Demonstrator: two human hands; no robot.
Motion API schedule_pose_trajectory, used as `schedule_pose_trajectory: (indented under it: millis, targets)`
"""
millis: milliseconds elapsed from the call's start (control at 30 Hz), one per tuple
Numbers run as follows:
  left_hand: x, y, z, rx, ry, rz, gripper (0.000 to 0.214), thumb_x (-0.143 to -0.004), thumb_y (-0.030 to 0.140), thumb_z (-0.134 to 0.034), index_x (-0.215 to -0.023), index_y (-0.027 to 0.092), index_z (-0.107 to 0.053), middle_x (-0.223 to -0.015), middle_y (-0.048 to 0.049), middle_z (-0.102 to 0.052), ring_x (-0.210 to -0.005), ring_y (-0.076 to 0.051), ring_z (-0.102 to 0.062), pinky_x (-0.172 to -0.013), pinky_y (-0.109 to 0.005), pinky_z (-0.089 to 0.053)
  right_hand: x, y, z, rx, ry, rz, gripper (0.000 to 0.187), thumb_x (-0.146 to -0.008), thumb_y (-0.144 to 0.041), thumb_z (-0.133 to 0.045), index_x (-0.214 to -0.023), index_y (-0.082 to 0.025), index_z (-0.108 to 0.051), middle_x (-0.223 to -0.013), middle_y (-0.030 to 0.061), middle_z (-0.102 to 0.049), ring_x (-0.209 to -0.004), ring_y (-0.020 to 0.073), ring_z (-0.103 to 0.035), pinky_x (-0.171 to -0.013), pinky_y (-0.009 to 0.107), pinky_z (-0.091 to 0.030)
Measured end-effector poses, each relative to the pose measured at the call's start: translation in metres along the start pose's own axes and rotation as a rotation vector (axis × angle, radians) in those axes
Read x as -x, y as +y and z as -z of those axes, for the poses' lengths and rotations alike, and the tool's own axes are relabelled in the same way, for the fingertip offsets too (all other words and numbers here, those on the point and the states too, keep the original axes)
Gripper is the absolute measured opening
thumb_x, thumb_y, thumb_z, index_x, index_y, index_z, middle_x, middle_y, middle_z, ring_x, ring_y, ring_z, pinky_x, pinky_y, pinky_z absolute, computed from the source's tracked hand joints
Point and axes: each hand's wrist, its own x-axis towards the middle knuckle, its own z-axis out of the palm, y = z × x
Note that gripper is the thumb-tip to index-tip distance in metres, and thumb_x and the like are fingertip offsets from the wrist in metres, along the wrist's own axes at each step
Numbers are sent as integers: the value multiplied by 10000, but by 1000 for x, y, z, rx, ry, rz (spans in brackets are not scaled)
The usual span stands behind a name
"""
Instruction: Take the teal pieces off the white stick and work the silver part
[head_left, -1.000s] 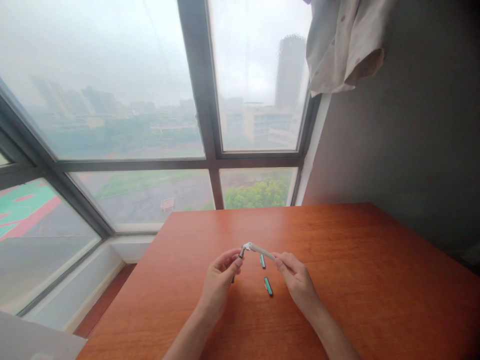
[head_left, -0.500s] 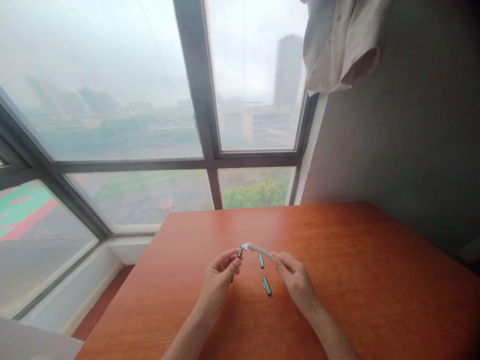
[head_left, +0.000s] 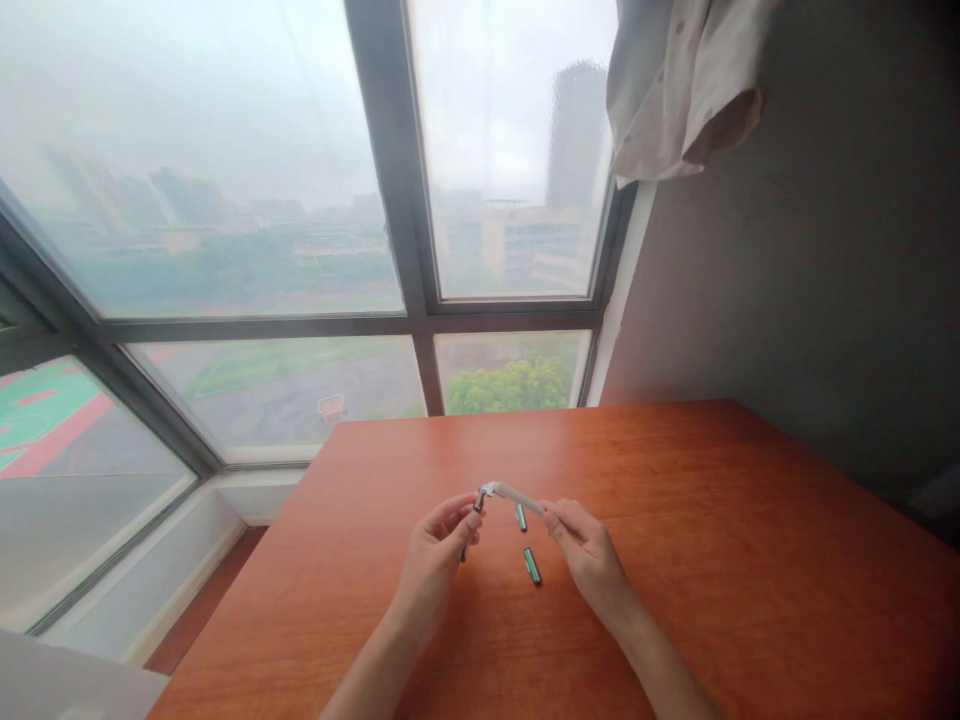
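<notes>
My right hand (head_left: 585,545) pinches the lower end of a pale razor handle (head_left: 517,496), which slants up to the left. At its upper end a shiny metal neck (head_left: 487,489) meets a dark razor cartridge (head_left: 478,502). My left hand (head_left: 439,535) has thumb and fingers closed on that cartridge, hiding much of it. Whether the neck and cartridge are locked together I cannot tell. Between my hands, two more razor cartridges lie on the table: a farther one (head_left: 521,517) and a nearer one (head_left: 532,566), each dark with a green face.
The brown wooden table (head_left: 720,560) stretches beneath my hands. Beyond its far edge stand framed windows (head_left: 420,325), and a dark wall (head_left: 780,280) rises on the right. A pale garment (head_left: 675,90) hangs at the upper right.
My hands, the razor handle and the cartridges keep nearly the same arrangement. The whole view has shifted slightly.
</notes>
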Motion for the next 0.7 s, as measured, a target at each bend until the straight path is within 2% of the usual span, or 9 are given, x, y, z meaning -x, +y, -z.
schedule_pose_trajectory:
  millis: [367,700]
  targets:
    - [2,3,-1,76,-25,25,305,-628,286,-812,-898,176,-725,-781,-49,-674,-690,-120,-578,-611,-211,-436,1,8,1,36,44,18,274,-937,-350,-464,-1007,-205,-686,-841,49,-634,-832,203,-547,-750,296,-420]
    - [1,1,2,87,-47,57,312,-644,290,-810,-922,186,-714,-771,-42,-683,-691,-113,-588,-629,-209,-442,1,3,2,12,47,19,271,-938,-344,-464,-1030,-226,-689,-831,40,-629,-825,200,-549,-746,299,-426]
